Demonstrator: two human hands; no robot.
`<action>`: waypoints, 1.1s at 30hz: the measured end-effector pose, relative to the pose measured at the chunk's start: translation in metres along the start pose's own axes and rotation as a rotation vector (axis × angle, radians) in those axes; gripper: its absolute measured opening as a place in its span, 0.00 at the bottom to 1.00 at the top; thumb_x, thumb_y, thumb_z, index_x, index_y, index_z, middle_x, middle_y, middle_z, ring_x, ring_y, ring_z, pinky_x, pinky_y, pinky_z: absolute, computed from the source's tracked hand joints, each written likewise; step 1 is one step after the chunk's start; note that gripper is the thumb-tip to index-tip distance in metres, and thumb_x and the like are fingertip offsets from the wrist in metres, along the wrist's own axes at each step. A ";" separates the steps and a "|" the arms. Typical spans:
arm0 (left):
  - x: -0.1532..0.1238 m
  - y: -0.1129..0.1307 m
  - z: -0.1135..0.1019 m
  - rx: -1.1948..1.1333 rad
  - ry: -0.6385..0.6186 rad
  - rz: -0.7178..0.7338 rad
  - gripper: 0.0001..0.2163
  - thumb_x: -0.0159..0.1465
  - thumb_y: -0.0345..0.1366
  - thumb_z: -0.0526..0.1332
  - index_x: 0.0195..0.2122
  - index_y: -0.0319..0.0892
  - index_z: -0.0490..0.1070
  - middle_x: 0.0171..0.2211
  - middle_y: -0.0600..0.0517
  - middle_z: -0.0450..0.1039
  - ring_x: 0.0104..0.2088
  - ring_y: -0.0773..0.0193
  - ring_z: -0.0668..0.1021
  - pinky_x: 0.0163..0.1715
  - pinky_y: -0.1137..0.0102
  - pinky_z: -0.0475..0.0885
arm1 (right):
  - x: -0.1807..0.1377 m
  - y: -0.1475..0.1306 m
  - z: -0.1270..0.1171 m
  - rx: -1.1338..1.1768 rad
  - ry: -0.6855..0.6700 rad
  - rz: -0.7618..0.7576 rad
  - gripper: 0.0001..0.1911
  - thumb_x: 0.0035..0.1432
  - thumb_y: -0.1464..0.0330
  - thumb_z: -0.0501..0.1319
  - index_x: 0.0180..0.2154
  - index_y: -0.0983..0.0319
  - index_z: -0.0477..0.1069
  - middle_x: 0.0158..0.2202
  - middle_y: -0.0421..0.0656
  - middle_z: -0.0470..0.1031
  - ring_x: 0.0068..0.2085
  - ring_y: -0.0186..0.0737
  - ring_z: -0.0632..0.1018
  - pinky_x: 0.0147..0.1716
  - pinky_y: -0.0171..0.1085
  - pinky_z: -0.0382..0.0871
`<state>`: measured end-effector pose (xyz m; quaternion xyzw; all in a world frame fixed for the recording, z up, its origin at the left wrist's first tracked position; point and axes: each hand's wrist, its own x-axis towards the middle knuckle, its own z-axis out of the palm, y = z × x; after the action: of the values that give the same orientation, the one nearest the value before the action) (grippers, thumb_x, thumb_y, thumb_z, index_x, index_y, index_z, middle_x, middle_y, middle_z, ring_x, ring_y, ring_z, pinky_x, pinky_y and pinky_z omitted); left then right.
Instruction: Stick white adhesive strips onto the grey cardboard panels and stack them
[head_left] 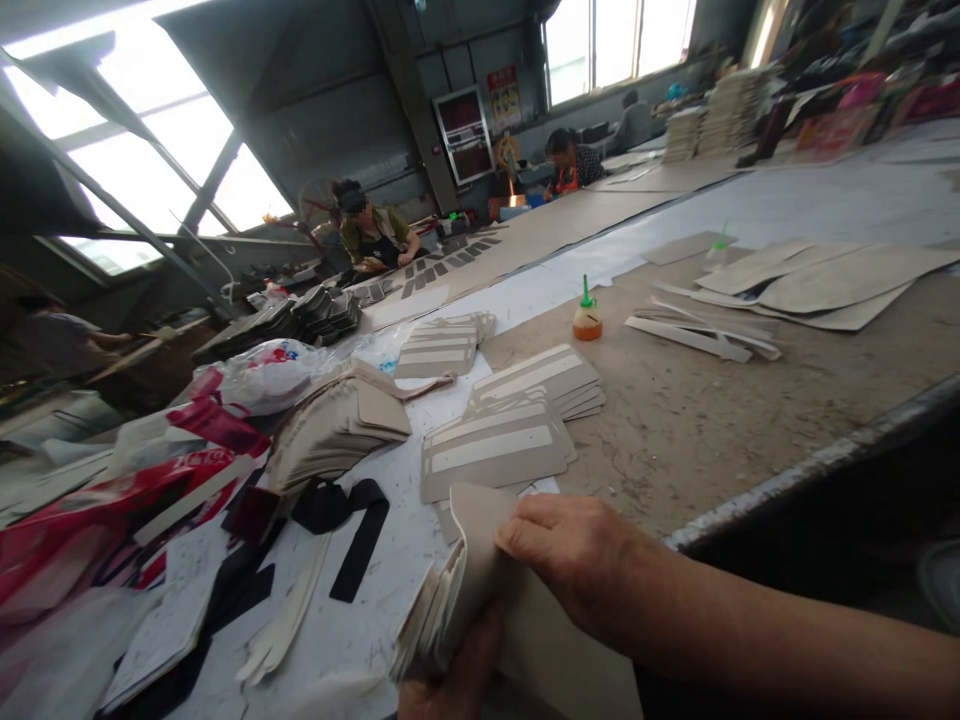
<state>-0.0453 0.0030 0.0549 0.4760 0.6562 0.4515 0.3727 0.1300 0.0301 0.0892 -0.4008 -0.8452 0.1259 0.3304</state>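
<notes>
At the bottom of the view my left hand (461, 665) is closed round a bundle of beige sheet panels (480, 540), its lower part cut off by the picture edge. The panels bend upward, with several layered edges showing on their left side. My right hand (577, 550) pinches the right edge of the bundle with thumb and fingers; whether it grips one sheet or several I cannot tell. Just beyond lie fanned-out beige panels with pale strips (495, 445). A thick pile of plain beige panels (337, 430) stands to their left.
A squeeze bottle with a green nozzle and amber liquid (587, 318) stands on the worktable (637, 430). Black straps (360, 540), a notebook (169, 605) and plastic bags (259, 375) crowd the left. Loose beige sheets (832, 280) lie right. Co-workers (371, 230) sit farther back.
</notes>
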 end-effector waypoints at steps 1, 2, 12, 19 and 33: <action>0.000 0.000 0.001 -0.010 -0.011 0.002 0.20 0.51 0.45 0.63 0.43 0.42 0.71 0.44 0.48 0.73 0.50 0.49 0.71 0.53 0.56 0.65 | 0.000 0.001 -0.001 -0.002 -0.019 -0.011 0.10 0.59 0.78 0.49 0.33 0.63 0.67 0.30 0.42 0.68 0.31 0.34 0.68 0.30 0.31 0.62; 0.001 0.000 0.002 -0.018 -0.020 0.007 0.20 0.51 0.45 0.63 0.43 0.41 0.71 0.45 0.47 0.73 0.50 0.50 0.72 0.53 0.57 0.65 | 0.000 0.001 -0.002 -0.005 -0.035 -0.019 0.10 0.59 0.78 0.49 0.33 0.64 0.67 0.30 0.42 0.68 0.31 0.35 0.68 0.30 0.31 0.62; -0.003 0.000 0.013 -0.372 -0.058 -0.318 0.31 0.40 0.41 0.71 0.47 0.40 0.69 0.28 0.52 0.75 0.36 0.52 0.77 0.34 0.65 0.73 | -0.009 0.012 0.001 0.223 -0.029 0.143 0.07 0.60 0.75 0.51 0.34 0.65 0.67 0.32 0.43 0.69 0.32 0.34 0.70 0.34 0.31 0.63; -0.008 0.008 0.018 -0.433 -0.119 -0.415 0.36 0.38 0.38 0.72 0.50 0.38 0.66 0.17 0.58 0.69 0.15 0.68 0.68 0.14 0.73 0.61 | -0.015 0.017 -0.003 0.281 -0.043 0.142 0.06 0.59 0.73 0.55 0.35 0.65 0.70 0.32 0.44 0.71 0.34 0.35 0.71 0.35 0.31 0.63; -0.011 0.009 0.027 -0.433 -0.192 -0.471 0.16 0.36 0.36 0.72 0.25 0.38 0.71 0.17 0.53 0.70 0.20 0.62 0.74 0.21 0.71 0.70 | -0.024 0.028 -0.006 0.376 -0.036 0.208 0.05 0.57 0.75 0.53 0.30 0.64 0.65 0.29 0.41 0.67 0.31 0.33 0.67 0.32 0.31 0.61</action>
<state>-0.0149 0.0003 0.0560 0.2613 0.5991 0.4349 0.6194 0.1618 0.0302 0.0693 -0.4147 -0.7667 0.3218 0.3696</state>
